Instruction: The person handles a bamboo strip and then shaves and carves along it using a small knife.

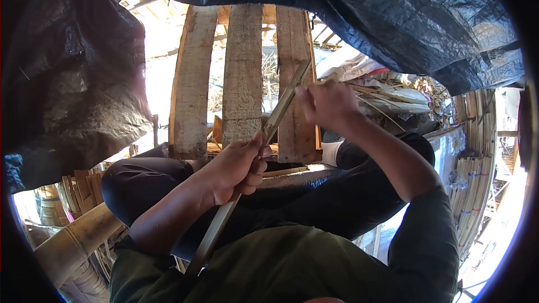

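Note:
A long, flat bamboo strip [283, 104] runs diagonally from my lap up toward the wooden planks. My left hand [242, 169] is closed around it near its middle, with the thumb on top. Close to the strip's upper end is my right hand [332, 105], its fingers curled and slightly blurred. Whatever those fingers hold, if anything, cannot be made out. Whether the right hand touches the strip is also unclear. The strip's lower end rests against my dark shirt.
Upright wooden planks [242, 67] stand in front of me, with gaps between them. Dark plastic sheeting [393, 17] hangs overhead and at the left. A thick bamboo pole [78, 241] lies at lower left. Bundled bamboo strips [470, 191] stand at the right.

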Motion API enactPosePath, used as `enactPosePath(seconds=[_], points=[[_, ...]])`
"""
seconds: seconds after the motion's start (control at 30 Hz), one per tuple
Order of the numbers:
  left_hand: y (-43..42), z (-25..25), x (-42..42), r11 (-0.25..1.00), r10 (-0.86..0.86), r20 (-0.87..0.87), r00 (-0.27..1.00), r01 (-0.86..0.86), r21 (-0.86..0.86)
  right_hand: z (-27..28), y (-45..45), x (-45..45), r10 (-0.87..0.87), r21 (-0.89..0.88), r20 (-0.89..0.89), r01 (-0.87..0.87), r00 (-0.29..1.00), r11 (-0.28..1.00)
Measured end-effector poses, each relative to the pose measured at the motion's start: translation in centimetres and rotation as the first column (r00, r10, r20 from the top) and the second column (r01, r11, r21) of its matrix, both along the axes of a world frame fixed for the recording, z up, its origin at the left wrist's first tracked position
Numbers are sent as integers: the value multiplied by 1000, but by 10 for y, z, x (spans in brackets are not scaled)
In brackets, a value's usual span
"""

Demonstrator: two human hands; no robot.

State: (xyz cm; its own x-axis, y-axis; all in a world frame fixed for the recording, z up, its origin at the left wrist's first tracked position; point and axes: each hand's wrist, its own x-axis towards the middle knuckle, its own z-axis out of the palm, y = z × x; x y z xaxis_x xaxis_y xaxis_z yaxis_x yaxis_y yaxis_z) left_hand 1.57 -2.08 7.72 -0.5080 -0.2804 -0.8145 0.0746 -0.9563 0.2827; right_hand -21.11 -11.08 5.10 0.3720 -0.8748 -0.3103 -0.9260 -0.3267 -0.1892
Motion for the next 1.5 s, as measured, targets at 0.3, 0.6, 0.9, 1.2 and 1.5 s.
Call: enactPosePath(seconds=[0.3,0.6,0.9,1.2,1.5], points=[[2,1,0,1000,11,-6,1000,-11,24,-5,-15,-13,30,-96,86,-22,996,995],[4,0,-1,1000,21,-6,1000,-21,3,-7,-6,-16,97,-23,44,-96,994,995],[4,4,-1,1000,22,14,1000,-22,22,-7,10,-9,305,-100,55,-298,951,949],[2,2,6,999,48,11,999,-48,-5,15,9,8,-8,158,-105,25,994,987],[2,-6,6,1000,23,36,999,-22,-13,1,-4,7,-144,117,37,138,989,983]])
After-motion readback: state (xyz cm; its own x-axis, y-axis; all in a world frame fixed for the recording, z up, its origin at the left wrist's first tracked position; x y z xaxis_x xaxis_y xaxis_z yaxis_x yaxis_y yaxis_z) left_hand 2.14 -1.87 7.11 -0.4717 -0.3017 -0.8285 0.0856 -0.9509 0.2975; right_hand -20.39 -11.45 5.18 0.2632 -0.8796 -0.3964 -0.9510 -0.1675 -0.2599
